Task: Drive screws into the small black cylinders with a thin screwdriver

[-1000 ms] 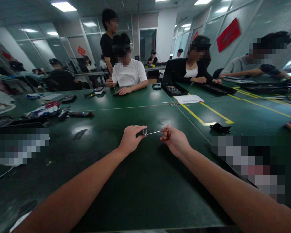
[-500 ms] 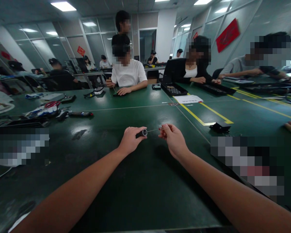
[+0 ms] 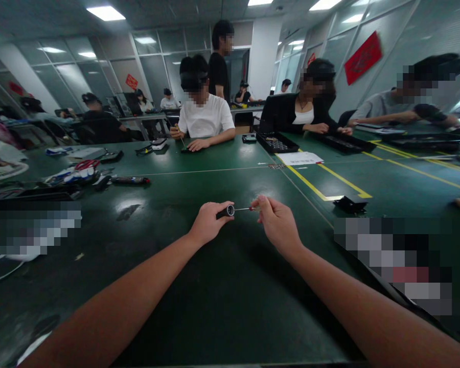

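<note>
In the head view, my left hand (image 3: 208, 223) is closed around a short black cylinder (image 3: 225, 211) with a pale ring at its open end, which points right. My right hand (image 3: 278, 217) pinches the small, reddish clear handle of a thin screwdriver (image 3: 242, 208). Its metal shaft reaches left to the cylinder's ringed end; whether the tip is inside or only touching it I cannot tell. Both hands are held above the green table (image 3: 214, 306). Most of the screwdriver's handle is hidden by my right fingers.
To the left lie a black pen-like tool with a red end (image 3: 131, 180) and a pile of cables (image 3: 74, 173). A small black part (image 3: 350, 204) lies to the right. A co-worker in a white shirt (image 3: 206, 116) sits opposite; black trays (image 3: 276, 142) stand farther right.
The screwdriver's shaft and reddish handle end show more clearly between my hands, and my right hand has turned slightly. A standing person behind has moved right. The whole view has shifted a little.
</note>
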Tool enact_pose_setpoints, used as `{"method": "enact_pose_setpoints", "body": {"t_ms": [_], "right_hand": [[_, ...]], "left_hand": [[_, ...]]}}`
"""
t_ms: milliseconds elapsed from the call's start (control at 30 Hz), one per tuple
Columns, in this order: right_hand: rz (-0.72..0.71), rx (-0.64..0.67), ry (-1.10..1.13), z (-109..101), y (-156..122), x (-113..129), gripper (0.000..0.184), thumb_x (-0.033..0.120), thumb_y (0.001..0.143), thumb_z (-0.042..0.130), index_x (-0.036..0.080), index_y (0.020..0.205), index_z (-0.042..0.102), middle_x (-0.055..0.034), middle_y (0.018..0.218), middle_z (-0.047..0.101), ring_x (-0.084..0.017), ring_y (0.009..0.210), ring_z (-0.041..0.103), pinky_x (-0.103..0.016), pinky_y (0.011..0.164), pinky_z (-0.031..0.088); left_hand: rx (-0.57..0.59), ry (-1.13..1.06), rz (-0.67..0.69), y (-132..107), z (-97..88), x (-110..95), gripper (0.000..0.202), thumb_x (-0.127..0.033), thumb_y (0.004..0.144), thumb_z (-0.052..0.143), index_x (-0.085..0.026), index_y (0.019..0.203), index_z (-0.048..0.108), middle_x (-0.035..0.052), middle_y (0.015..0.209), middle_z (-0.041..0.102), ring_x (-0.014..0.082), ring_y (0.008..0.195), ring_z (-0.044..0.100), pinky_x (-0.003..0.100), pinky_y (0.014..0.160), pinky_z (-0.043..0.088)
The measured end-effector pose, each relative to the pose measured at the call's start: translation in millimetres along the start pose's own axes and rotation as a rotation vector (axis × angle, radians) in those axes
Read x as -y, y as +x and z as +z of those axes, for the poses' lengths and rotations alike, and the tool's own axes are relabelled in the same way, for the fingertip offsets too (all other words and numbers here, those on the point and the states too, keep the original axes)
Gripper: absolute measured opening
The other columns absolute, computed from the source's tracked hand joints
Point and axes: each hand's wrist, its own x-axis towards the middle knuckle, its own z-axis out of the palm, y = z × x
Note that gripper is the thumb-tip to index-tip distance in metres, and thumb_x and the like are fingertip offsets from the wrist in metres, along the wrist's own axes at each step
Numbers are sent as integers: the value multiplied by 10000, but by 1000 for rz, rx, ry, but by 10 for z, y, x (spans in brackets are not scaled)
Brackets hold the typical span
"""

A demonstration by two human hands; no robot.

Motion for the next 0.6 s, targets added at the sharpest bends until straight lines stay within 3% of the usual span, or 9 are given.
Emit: {"method": "enact_pose_setpoints", "body": {"t_ms": [100, 200, 333, 433, 600], "right_hand": [[-70, -35, -131, 0, -19, 1, 353, 467, 958, 445, 198, 1004, 668, -31, 733, 640, -191, 631, 573, -337, 624, 423], [-52, 18, -119, -6, -17, -41, 291, 384, 948, 444, 212, 1094, 628, -39, 840, 672, -194, 689, 588, -337, 655, 434], [-20, 92, -82, -23, 5, -53, 260, 396, 954, 451, 230, 972, 649, 2, 707, 599, -183, 639, 558, -321, 624, 422], [-45, 57, -152, -35, 17, -17, 415, 499, 986, 387, 220, 870, 671, -8, 653, 577, -195, 634, 566, -333, 632, 419], [-7, 40, -125, -28, 12, -16, 307, 408, 950, 456, 228, 1139, 617, -6, 750, 636, -198, 643, 572, -349, 651, 428]], "left_hand": [[-7, -9, -1, -6, -1, 15, 384, -246, 876, 753, -269, 1252, 674, 24, 1098, 740, 243, 1033, 641, 428, 989, 446], [-29, -20, -19, -9, -8, 20, 387, -230, 879, 745, -271, 1257, 670, 23, 1113, 735, 240, 1039, 637, 422, 988, 454], [-30, -10, -24, -9, -18, 8, 379, -235, 880, 743, -272, 1251, 673, 26, 1109, 735, 245, 1031, 636, 434, 989, 455], [-14, -8, -12, -13, -25, -13, 374, -245, 887, 734, -270, 1255, 670, 27, 1092, 738, 244, 1030, 638, 448, 1014, 446], [-2, 0, 0, -24, -27, -19, 361, -272, 895, 727, -277, 1252, 669, 20, 1098, 738, 247, 1055, 636, 467, 1036, 430]]}}
